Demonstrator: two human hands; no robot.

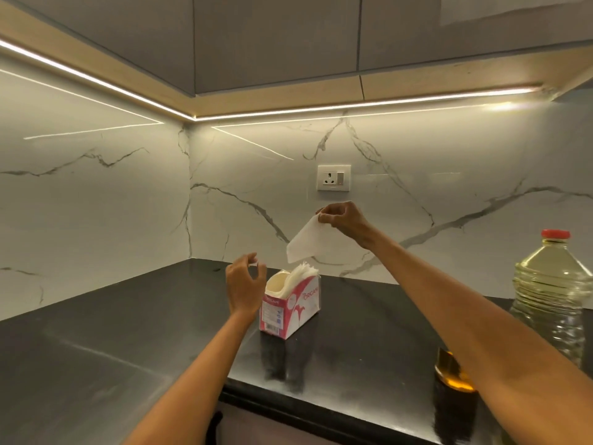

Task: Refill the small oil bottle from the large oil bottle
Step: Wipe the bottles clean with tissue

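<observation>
Right hand: the right hand [341, 220] was raised above the tissue box [290, 305], in front of the marble backsplash [417, 175]; its thumb and fingertips were pinched together on the top corner of a white tissue [309, 242].
Tissue: it was held hanging from that pinch, its lower edge just above the stack of tissues showing in the open top of the box.
Left hand: the left hand [244, 284] was held just left of the box, its fingers loosely curled and apart; nothing was seen to be gripped by it, and contact with the box could not be told.
Tissue box: a red and white carton was stood upright on the black countertop [112, 332], near the corner of the counter.
Large oil bottle: the large oil bottle [550, 293], clear plastic with a red cap on, was stood at the right edge of the view on the countertop, well apart from both hands; pale yellow oil was seen in its upper part.
Small oil bottle: the small oil bottle [449, 370] was placed near the counter's front edge, below the right forearm and partly hidden by it; amber oil was visible inside.
Wall: a white socket plate [333, 178] was mounted on the backsplash above the right hand.
</observation>
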